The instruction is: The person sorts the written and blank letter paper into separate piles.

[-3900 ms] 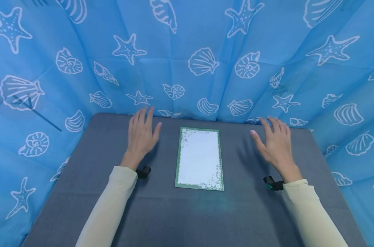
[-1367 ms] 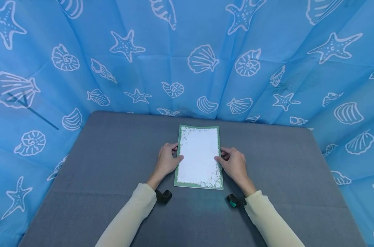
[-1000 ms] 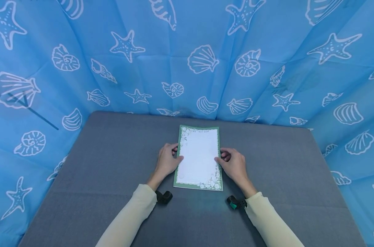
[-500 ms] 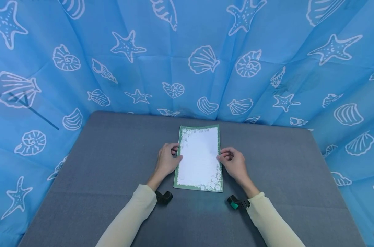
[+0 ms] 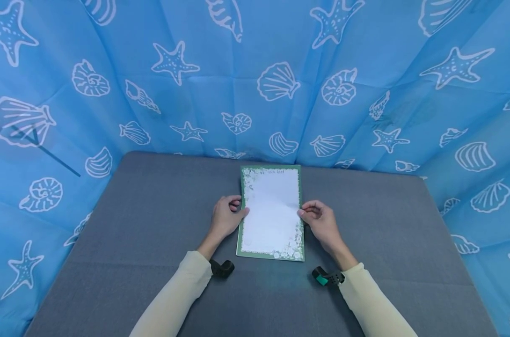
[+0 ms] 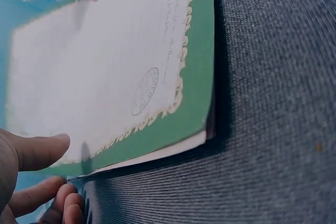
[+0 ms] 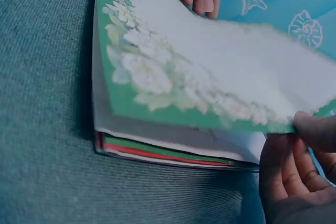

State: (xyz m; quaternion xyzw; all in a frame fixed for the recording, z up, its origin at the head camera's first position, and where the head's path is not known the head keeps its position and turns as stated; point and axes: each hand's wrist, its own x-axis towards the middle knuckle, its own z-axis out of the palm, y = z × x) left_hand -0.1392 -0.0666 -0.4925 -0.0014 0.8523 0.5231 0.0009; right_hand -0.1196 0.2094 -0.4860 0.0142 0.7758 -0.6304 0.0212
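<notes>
Top sheet point(image 5: 272, 215) now higher, red-and-green layers point(image 7: 168, 155) beneath

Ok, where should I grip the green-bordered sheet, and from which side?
Probably midway along the right long edge, coming in from the person's right. There the green-bordered sheet bows clear of the pages beneath, leaving room to pinch it from above and below, as the right hand does.

On my feed, a blue curtain point(image 5: 238, 56) (printed with white starfish point(image 5: 175, 62)) hangs beyond the left hand point(image 5: 225, 218); the grey tabletop point(image 5: 389, 210) below it looks cloth-covered.
</notes>
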